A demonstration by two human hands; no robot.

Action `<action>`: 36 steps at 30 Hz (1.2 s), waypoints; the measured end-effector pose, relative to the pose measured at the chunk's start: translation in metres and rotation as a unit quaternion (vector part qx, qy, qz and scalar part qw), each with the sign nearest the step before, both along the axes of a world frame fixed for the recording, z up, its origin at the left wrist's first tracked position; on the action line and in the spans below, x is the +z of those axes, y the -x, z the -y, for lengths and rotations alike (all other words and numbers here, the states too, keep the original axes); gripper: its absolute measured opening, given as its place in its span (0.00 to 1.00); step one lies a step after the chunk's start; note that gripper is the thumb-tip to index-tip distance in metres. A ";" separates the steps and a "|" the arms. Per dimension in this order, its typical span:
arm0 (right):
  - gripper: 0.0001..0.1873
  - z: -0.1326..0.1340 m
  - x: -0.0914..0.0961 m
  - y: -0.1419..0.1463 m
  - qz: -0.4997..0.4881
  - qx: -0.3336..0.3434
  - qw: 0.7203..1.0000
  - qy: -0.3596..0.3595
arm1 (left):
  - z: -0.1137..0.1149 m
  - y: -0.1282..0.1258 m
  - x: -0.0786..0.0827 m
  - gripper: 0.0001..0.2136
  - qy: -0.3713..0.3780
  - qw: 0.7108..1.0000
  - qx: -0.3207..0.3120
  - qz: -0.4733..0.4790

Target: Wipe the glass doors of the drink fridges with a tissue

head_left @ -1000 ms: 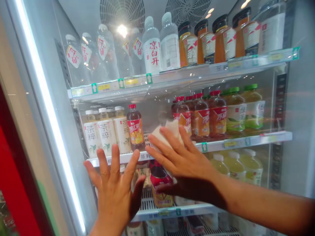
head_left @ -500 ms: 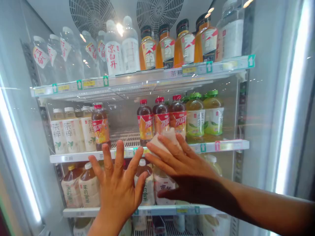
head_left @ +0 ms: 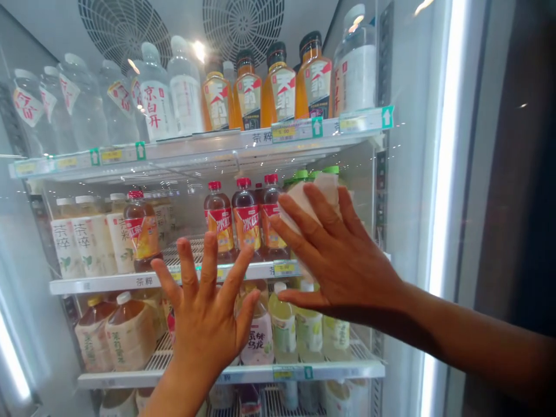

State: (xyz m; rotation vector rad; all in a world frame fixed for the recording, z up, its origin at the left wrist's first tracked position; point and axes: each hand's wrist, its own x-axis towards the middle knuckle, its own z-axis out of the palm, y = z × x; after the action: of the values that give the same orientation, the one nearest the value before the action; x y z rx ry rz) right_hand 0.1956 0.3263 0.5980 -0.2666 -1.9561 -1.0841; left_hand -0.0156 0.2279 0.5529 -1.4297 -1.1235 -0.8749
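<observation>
My left hand (head_left: 207, 310) rests with its fingers spread wide, apparently flat against the glass front of a drinks cooler. Nothing is in it. To its right, my right hand (head_left: 336, 249) holds a folded white cloth (head_left: 328, 188) pressed under its outstretched fingers. The cloth's upper edge shows above the fingertips; the rest is hidden by the hand. Behind the cloth, green-capped bottles (head_left: 300, 174) are mostly covered. Red-capped iced tea bottles (head_left: 245, 217) stand on the middle shelf behind the glass, between and above the hands.
Clear water bottles (head_left: 84, 110) and amber, black-capped bottles (head_left: 284, 87) line the top shelf (head_left: 195, 152). White-labelled tea bottles (head_left: 89, 243) stand at the middle left. More bottles fill the lower shelves. A bright light strip (head_left: 445, 145) runs down the right side.
My right hand and the cloth have moved up and right across the glass, from the red-capped bottles to the green-capped ones. The view has shifted right; my left hand stays spread.
</observation>
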 end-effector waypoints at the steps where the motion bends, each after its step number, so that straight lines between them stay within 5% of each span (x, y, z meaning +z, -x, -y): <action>1: 0.50 0.001 -0.004 0.000 -0.011 -0.004 1.000 0.006 | 0.000 0.000 -0.001 0.32 0.001 1.000 0.001 0.000; 6: 0.47 0.013 -0.044 0.009 -0.022 0.001 0.999 0.050 | 0.002 0.007 -0.016 0.33 0.017 1.000 0.017 0.019; 12: 0.51 0.024 -0.052 0.037 -0.110 -0.013 0.990 0.085 | 0.026 0.025 -0.037 0.36 0.039 0.996 0.049 0.059; 18: 0.41 0.050 -0.149 0.073 -0.081 0.011 0.990 0.114 | 0.056 0.062 -0.104 0.40 0.067 0.986 0.065 0.137; 21: 0.40 0.060 -0.141 0.096 -0.098 0.008 0.985 0.141 | 0.066 0.086 -0.116 0.42 0.069 0.985 0.082 0.135; 25: 0.44 0.073 -0.119 0.131 -0.131 0.006 0.978 0.163 | 0.078 0.119 -0.112 0.42 0.071 0.984 0.091 0.139; 31: 0.43 0.090 -0.188 0.160 -0.116 -0.016 0.986 0.122 | 0.104 0.180 -0.133 0.43 0.107 0.983 0.085 0.122; 36: 0.47 0.094 -0.196 0.178 -0.129 -0.057 0.983 0.120 | 0.101 0.204 -0.170 0.42 0.093 0.990 0.065 0.085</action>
State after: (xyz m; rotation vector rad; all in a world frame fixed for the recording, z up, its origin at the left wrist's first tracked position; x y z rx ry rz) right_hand 0.0180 0.2321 0.4020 -0.6252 -1.8513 -0.8369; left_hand -0.2192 0.1269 0.3825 -1.4342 -1.4432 -0.8270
